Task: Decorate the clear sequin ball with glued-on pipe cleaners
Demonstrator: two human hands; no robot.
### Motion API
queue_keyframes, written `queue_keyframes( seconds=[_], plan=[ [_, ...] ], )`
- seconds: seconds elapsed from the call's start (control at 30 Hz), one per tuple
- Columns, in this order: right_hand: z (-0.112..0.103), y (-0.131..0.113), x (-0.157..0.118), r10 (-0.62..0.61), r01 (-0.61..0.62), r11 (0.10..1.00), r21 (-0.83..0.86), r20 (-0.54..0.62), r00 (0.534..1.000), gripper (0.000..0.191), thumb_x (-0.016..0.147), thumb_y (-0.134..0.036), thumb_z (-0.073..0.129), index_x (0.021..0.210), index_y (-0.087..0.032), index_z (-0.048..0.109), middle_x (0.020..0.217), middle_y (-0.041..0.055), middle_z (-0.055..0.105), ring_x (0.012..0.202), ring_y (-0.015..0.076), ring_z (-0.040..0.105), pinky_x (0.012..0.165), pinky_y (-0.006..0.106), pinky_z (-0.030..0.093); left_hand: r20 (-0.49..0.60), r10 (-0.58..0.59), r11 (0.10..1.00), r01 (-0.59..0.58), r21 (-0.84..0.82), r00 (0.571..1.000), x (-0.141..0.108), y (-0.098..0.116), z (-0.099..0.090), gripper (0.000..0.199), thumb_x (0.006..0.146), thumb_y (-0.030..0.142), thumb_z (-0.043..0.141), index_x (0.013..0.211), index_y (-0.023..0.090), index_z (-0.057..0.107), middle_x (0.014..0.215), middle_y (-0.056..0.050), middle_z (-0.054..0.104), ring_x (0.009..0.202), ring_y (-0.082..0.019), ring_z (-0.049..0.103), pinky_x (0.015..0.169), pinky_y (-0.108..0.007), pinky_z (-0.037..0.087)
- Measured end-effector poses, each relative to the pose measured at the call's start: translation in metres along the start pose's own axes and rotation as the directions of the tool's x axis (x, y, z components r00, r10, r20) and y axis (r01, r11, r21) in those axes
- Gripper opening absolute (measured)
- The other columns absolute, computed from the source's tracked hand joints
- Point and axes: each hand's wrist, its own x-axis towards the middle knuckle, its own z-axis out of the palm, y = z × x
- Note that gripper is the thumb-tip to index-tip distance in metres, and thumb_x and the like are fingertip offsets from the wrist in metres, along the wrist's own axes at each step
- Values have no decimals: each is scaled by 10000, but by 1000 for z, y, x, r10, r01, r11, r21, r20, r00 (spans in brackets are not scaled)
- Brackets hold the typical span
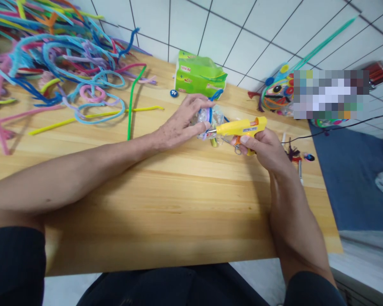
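Observation:
My right hand (265,142) grips a yellow glue gun (241,126), with fingers around its handle near the orange trigger. The gun's metal nozzle points left and reaches a clear plastic piece (217,115) wrapped with blue and lilac pipe cleaners. My left hand (188,121) holds this piece, thumb in front and fingers over the top; its full shape is hidden by the hand. The nozzle tip lies close to my left thumb; whether it touches the plastic I cannot tell. Partly hidden behind the gun are scissors (238,149).
A tangled pile of coloured pipe cleaners (79,63) covers the table's back left. A green tissue pack (198,76) stands against the tiled wall. Colourful craft pieces (276,91) sit at the back right. A black cord (332,129) runs off to the right.

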Motion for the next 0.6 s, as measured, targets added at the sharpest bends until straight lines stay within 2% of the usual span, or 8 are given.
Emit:
queue_keyframes(
  seconds=[0.6],
  plan=[
    [-1, 2, -1, 0, 0, 1000, 4, 15, 1000, 354, 869, -560, 823, 826, -227, 710, 631, -24, 584, 579, 143, 506, 584, 324, 449, 6, -20, 1000, 20, -9, 1000, 1, 3, -1, 571, 1046, 669, 574, 1493, 314, 580, 1537, -118, 597, 1501, -327, 517, 1306, -591, 383]
  ],
)
